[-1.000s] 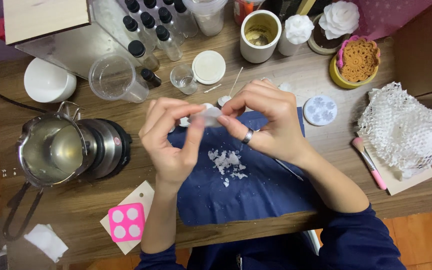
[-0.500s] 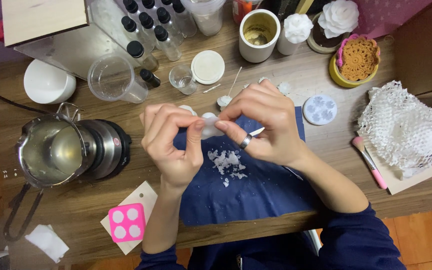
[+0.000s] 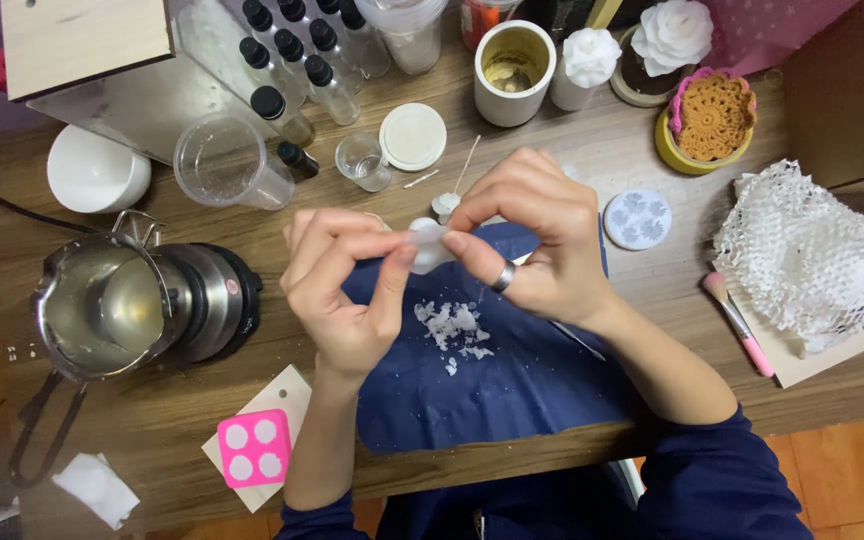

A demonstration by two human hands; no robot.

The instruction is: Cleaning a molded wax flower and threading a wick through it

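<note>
Seen from the head camera, a person seated at a wooden table pinches a small white wax piece between both hands, above the far edge of a dark blue cloth. The left hand has thumb and fingers closed on the piece from the left; the right hand, a ring on one finger, closes on it from the right, so the fingertips of both nearly meet. White wax flakes lie on the cloth just beneath the hands.

Room to the left is tight: a metal melting pot sits on a black-and-steel heater, close beside the left wrist. Behind the hands stand a clear plastic cup on its side, a small glass, a round white lid and a row of black-capped bottles. To the right, a round pale mould lies just off the cloth's edge, and farther on a pink-handled brush rests beside crumpled white netting.

The near table edge runs under the forearms. A pink mould lies at that edge on a card, well apart from the hands.
</note>
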